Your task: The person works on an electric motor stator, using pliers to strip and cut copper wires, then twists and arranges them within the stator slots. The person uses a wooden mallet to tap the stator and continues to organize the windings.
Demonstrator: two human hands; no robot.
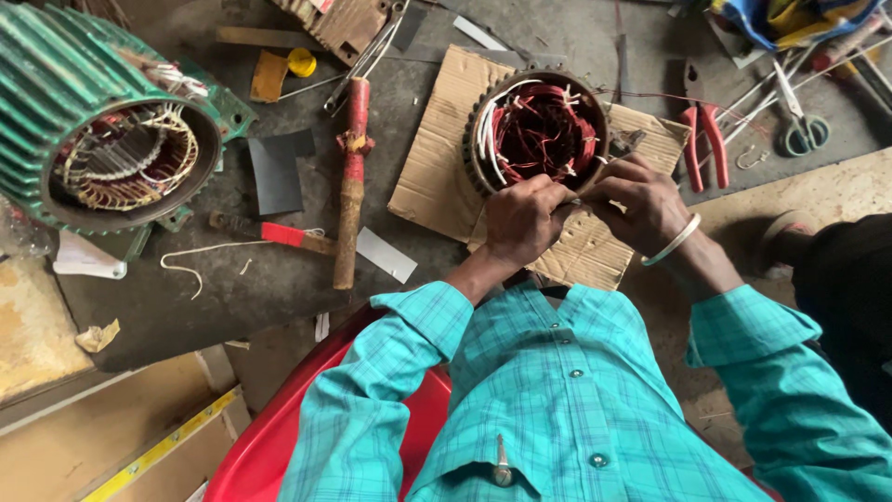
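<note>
Two hands at the near rim of a small stator, wound with red copper wire, standing on cardboard on the floor. Left hand clenched at the rim; what it pinches is hidden. Right hand, white bangle at wrist, fingers curled beside it; grip contents unclear. Green motor housing well apart, left. Red-handled pliers right.

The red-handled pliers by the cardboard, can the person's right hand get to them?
Probably yes. The red-handled pliers lie uncovered on the dark floor just beyond the right hand, with nothing between them, though that hand is busy at the round stator with red windings.
</note>
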